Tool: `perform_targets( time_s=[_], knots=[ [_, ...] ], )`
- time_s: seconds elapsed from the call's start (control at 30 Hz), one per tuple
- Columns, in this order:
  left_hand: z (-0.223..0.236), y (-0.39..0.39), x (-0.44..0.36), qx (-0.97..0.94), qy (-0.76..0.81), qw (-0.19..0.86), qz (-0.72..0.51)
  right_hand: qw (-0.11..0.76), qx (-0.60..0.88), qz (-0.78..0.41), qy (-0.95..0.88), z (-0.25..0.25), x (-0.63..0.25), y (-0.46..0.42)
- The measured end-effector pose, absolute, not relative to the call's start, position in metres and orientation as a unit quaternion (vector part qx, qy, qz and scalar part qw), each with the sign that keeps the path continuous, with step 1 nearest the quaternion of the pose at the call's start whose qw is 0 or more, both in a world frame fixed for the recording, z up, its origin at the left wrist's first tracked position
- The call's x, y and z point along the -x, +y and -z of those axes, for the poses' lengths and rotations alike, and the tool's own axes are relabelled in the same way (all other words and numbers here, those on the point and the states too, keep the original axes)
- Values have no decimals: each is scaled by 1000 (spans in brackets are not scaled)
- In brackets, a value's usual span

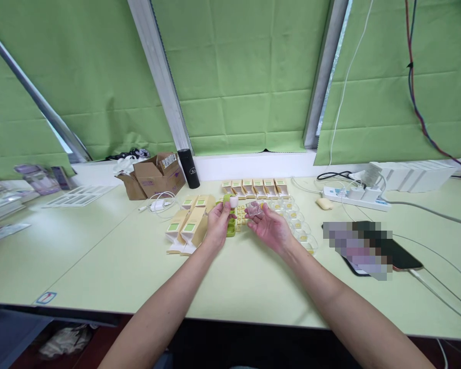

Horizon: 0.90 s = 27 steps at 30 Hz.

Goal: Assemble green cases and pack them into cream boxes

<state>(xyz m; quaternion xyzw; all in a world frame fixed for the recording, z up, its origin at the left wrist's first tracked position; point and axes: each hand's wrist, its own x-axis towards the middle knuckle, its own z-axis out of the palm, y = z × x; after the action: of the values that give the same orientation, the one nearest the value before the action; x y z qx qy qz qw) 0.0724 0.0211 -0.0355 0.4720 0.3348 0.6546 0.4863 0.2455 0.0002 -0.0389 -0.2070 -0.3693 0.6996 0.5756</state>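
My left hand is closed round a small green bottle with a white cap, held upright above the table. My right hand lies palm up beside it, fingers curled under a small clear plastic piece. Both hands hover over a cluster of yellow-green items on the table. A row of small cream and green boxes stands just behind the hands. More such boxes lie flat to the left. Clear plastic trays trail off to the right.
An open cardboard box and a black cylinder stand at the back left. A white charger with cable lies near them. A power strip and a phone are on the right. The pale green table's front edge is close to me.
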Motion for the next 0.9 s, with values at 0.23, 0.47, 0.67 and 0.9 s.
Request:
perform_targets(
  time_s=[0.23,0.47,0.67,0.9],
  knots=[
    [40,23,-72,-477,337,484,-652,581,216,-692,-370,36,-242,-9],
    [42,24,-72,-484,342,476,-649,604,247,-623,-432,45,-236,-9],
    [45,25,-72,-498,343,466,-645,598,288,-548,-509,48,-236,-8],
    [45,24,-72,-498,342,469,-644,611,277,-574,-470,49,-232,-9]
  ],
)
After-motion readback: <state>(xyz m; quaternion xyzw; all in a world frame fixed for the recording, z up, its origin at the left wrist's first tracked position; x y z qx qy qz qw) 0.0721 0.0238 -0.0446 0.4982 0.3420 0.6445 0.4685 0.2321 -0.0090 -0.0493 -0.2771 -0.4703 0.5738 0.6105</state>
